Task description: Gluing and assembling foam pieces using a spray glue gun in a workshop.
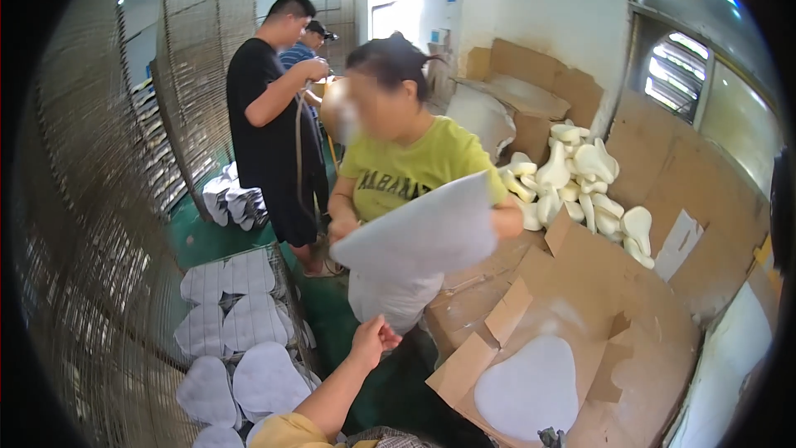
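Cream-coloured pieces [554, 172] lie heaped beside brown cardboard [663, 170].

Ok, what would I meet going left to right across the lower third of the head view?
Wire mesh panel → group of pale grey pads → the person's left hand → single rounded pale pad.

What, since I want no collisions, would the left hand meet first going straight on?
Probably the pale cloth below the light grey sheet that the nearest co-worker holds, ahead of the left hand; depth is unclear, so the sheet could come first.
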Available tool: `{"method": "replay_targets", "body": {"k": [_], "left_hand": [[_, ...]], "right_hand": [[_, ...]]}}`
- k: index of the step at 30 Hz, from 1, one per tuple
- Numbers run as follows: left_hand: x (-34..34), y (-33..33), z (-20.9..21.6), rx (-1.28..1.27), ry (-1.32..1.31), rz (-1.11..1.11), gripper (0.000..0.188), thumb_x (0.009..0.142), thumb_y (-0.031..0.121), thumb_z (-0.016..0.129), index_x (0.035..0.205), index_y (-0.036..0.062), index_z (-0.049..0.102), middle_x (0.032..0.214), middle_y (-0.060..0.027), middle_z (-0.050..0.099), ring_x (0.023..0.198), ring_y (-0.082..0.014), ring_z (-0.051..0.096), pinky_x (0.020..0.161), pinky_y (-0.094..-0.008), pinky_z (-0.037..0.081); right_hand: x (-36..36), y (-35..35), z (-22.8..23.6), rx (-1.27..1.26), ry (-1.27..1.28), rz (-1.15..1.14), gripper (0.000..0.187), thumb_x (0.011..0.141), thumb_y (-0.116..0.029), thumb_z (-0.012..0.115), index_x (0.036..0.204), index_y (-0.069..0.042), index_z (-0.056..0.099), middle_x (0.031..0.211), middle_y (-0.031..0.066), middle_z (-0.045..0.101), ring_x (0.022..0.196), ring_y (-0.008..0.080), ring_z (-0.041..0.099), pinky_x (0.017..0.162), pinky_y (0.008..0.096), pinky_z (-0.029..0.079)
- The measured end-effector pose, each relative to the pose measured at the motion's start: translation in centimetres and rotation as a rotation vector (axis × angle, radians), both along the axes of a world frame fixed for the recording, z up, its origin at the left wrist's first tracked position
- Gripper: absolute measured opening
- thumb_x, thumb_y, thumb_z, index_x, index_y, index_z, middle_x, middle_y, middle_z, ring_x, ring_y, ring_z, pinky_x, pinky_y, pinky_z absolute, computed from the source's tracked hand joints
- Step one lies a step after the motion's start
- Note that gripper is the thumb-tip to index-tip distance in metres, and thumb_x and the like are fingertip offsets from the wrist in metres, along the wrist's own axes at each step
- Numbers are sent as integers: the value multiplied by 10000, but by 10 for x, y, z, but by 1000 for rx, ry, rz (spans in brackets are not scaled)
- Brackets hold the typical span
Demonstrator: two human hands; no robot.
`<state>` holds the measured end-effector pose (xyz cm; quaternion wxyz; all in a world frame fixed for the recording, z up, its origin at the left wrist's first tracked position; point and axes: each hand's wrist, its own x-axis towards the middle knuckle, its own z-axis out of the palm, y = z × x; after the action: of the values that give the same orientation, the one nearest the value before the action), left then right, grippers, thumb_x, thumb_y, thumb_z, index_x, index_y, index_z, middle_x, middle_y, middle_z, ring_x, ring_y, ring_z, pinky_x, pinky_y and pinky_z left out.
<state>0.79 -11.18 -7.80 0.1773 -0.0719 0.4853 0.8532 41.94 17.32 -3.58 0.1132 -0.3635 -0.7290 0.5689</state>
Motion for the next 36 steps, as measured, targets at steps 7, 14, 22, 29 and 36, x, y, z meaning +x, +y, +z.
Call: {"method": "replay_targets", "body": {"k": [7, 14, 22, 29, 36], "left_hand": [[32, -4, -32, -229, 10, -157, 379, 909, 360, 560, 646, 93, 508, 586, -53, 542, 552, -210, 623, 485, -294, 506], [33, 66, -19, -383, 59, -373, 130, 877, 166, 618, 879, 37, 606, 757, -39, 613, 661, -126, 614, 601, -255, 524], [22, 119, -13, -432, 97, -392, 254, 944, 239, 511, 896, 6, 599, 787, -69, 625, 680, -140, 611, 636, -268, 518], [37, 124, -30, -399, -81, -443, 298, 948, 294, 481, 907, 27, 605, 786, -61, 618, 668, -142, 605, 637, -271, 510], [37, 110, -74, -440, -13, -478, 130, 888, 169, 555, 869, 47, 598, 684, -50, 600, 570, -147, 578, 507, -278, 470]], "right_hand": [[-25, -2, 28, 75, 40, 82, 359, 831, -69, 656, 1170, -8, 555, 980, 52, 611, 886, 151, 567, 759, 281, 471], [-17, 29, -1, 4, 114, 4, 400, 807, -24, 656, 1191, -15, 542, 979, 39, 599, 883, 127, 552, 763, 282, 466], [-4, 62, -11, -16, 178, -135, 372, 821, -42, 653, 1177, -10, 549, 979, 49, 589, 895, 140, 541, 774, 286, 462], [14, 57, 3, 52, 54, -143, 324, 848, -89, 656, 1147, 1, 570, 1006, 53, 588, 905, 145, 539, 775, 288, 461], [44, 24, 12, -69, 117, -267, 377, 823, -61, 648, 1178, 13, 545, 926, 55, 624, 855, 145, 580, 759, 291, 476]]}}
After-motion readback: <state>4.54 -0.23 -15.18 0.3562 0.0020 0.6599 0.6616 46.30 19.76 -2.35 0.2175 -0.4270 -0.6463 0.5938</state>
